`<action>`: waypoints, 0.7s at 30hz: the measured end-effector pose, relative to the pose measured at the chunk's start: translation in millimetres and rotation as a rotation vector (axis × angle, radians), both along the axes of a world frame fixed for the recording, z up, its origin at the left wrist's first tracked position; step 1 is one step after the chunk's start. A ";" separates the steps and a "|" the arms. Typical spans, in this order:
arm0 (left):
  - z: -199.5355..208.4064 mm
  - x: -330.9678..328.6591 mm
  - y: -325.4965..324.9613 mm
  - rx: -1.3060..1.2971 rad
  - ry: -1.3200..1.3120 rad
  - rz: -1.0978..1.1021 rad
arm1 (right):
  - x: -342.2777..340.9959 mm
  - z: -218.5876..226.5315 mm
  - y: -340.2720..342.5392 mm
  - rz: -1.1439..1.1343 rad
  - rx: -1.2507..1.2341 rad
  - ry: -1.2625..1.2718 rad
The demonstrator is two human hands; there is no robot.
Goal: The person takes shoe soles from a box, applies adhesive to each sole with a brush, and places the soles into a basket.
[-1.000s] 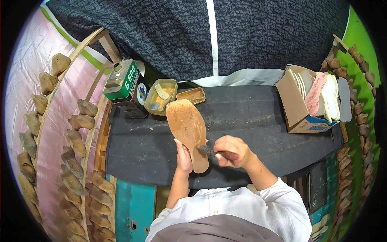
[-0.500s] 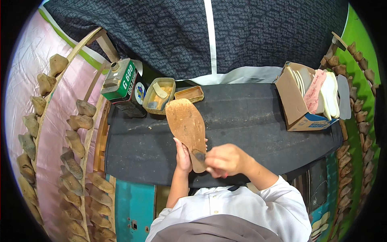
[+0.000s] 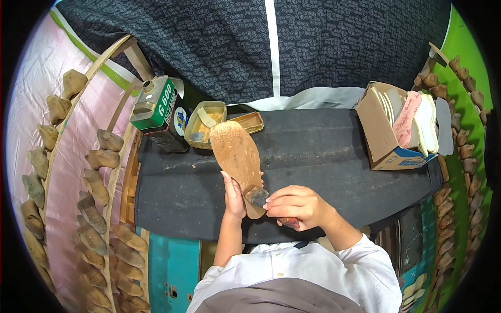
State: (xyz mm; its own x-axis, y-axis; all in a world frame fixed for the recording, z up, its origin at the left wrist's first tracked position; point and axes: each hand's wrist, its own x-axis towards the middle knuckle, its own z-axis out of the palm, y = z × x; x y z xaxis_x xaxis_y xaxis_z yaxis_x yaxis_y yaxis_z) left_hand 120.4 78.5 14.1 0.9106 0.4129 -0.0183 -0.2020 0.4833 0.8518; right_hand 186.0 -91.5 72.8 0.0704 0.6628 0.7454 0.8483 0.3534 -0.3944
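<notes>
Lightly take the brown sole [image 3: 235,151], probably light and stiffish, by its narrow edges, as clasped in the left hand [image 3: 234,199] over the black tabletop [image 3: 318,161], with a dark-ended tool [image 3: 258,197] pinched in the right hand [image 3: 302,206].

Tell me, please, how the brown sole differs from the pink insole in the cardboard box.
The brown sole is held in the left hand; the pink insole stands in the cardboard box. The brown sole looks mottled; the pink insole bears printed markings. Both are flat and elongated.
</notes>
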 end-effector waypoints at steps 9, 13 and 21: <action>19.7 2.9 -19.8 -0.109 -0.009 0.108 | 11.4 13.2 19.4 -0.169 0.168 -0.088; 3.4 5.3 10.8 -0.094 -0.191 -0.031 | -0.5 4.2 10.3 -0.013 0.023 -0.026; 6.3 10.9 1.4 -0.240 -0.226 0.139 | -0.8 15.7 10.1 -0.096 0.176 0.254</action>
State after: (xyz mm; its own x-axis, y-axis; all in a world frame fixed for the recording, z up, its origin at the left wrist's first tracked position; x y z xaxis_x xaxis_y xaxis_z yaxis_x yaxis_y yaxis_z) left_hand 131.3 80.0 20.4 0.8381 0.5416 0.0657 -0.4503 0.6187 0.6438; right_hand 185.2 -81.4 88.5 0.3245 0.5068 0.7987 0.7633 0.3584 -0.5375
